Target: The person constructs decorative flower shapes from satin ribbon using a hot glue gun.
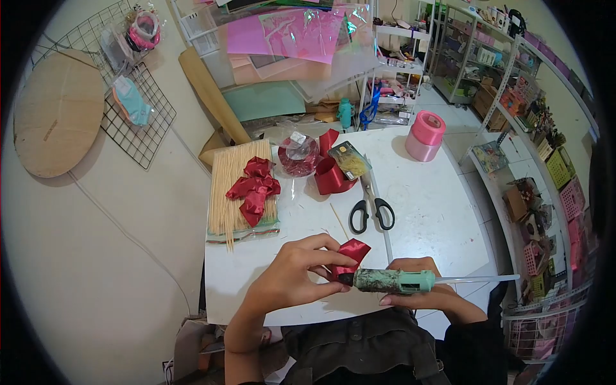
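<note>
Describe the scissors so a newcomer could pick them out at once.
Start at the white table. Near its middle, beyond the hands, the scissors lie flat, just below the red ribbon roll. Their two black loop handles and metal blades set them apart from everything around.

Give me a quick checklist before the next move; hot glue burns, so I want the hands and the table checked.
1. Left hand pinches the folded red satin ribbon piece: ok.
2. Right hand grips the green glue gun, clear glue stick loaded: ok.
3. Nozzle meets the ribbon: ok.
4. Left fingertips clear of the nozzle: not ok, they sit right beside it.
5. Glue flowing: cannot tell.
6. Black-handled scissors lie apart from both hands on the white table: ok.
</note>
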A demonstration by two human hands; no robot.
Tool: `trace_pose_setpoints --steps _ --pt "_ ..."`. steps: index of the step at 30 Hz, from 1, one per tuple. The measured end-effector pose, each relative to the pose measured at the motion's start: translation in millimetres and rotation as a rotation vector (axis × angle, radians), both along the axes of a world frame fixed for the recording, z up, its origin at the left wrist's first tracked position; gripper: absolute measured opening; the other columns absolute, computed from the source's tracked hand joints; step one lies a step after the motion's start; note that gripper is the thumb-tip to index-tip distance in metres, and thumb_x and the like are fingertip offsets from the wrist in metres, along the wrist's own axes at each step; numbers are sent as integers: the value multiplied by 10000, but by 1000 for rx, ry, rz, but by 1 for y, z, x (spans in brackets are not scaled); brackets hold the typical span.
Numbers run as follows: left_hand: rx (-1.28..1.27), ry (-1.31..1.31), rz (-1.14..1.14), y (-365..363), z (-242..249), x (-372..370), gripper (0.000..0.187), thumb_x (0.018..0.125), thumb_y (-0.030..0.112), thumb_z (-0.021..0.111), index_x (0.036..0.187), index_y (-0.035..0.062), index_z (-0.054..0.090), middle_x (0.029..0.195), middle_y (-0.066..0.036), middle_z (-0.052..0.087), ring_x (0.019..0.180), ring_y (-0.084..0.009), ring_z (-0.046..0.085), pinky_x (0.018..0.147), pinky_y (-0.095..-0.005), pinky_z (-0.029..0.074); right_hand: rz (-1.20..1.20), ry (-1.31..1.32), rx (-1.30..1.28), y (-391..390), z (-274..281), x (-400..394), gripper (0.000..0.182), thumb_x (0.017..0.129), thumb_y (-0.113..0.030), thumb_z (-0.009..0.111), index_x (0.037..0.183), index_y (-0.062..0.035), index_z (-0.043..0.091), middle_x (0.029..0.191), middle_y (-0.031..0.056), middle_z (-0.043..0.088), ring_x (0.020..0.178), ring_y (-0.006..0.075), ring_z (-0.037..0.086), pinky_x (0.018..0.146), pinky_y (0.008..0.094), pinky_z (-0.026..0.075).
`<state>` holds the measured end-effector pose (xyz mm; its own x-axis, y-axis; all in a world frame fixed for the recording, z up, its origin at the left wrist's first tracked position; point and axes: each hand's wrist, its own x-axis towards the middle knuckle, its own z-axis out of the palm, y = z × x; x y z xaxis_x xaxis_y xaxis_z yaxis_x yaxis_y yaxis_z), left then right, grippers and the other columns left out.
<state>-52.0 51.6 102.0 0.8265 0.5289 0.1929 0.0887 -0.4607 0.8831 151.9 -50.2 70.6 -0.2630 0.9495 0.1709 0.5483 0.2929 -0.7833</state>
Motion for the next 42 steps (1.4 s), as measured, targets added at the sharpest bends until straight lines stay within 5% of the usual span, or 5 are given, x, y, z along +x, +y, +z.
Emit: trace_pose_setpoints --steps 42 --pt "22 28 61 1 5 -3 356 529 17 734 869 52 633 792 -52 550 691 -95 547 589 -189 499 2 -25 53 -4 0 4 355 661 -371 654 681 -25 573 575 59 515 486 188 522 441 272 415"
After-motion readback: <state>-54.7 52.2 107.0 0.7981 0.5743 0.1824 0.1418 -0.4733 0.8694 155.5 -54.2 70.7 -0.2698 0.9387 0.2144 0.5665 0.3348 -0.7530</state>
